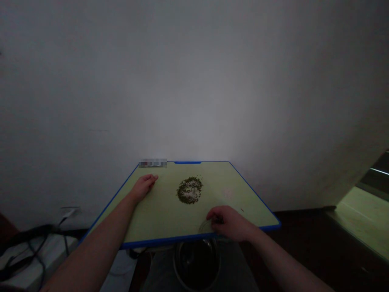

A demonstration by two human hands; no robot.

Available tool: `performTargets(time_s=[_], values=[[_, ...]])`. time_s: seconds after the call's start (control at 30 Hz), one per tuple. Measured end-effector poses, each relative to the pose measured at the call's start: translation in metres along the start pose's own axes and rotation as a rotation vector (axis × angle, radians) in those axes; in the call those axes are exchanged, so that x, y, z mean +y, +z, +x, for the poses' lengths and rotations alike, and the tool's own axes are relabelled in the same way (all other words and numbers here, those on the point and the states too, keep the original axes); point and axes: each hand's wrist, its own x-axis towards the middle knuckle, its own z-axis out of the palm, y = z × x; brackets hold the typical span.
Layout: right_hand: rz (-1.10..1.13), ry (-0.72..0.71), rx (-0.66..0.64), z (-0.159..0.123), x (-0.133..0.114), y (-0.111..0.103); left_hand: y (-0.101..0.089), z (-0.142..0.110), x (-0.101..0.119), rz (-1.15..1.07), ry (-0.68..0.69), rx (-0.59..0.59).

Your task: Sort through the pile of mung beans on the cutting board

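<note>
A loose pile of small dark green beans mixed with white grains lies on the middle of the pale-topped folding table. My left hand rests on the tabletop left of the pile, its fingers curled together with nothing visible in them. At the near edge, my right hand is closed at the side of a clear rounded dish. Dark bits show by its fingers; the palm side is partly hidden. Right of the pile is a small pale patch of grains.
A metal pot sits below the table's near edge, between the legs. A small reddish sliver lies on the right of the tabletop. The wall stands behind the table. Black cables run at the lower left.
</note>
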Motion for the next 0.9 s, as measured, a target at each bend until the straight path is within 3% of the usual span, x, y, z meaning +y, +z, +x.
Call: performTargets(time_s=[0.27, 0.4, 0.5, 0.7, 0.9], values=[[0.230, 0.034, 0.221, 0.019, 0.012, -0.037, 0.000, -0.003, 0.002, 0.031, 0.001, -0.010], [0.278, 0.099, 0.397, 0.043, 0.010, -0.064, 0.000, -0.002, 0.002, 0.035, -0.007, -0.002], [0.228, 0.172, 0.429, 0.068, 0.011, -0.075, 0.001, -0.002, 0.002, 0.028, -0.017, -0.002], [0.043, 0.300, 0.410, 0.112, 0.032, -0.068, 0.000, -0.002, 0.002, 0.034, -0.006, -0.003], [-0.123, 0.377, 0.426, 0.128, 0.052, -0.053, 0.001, -0.003, 0.003, 0.044, -0.026, 0.007]])
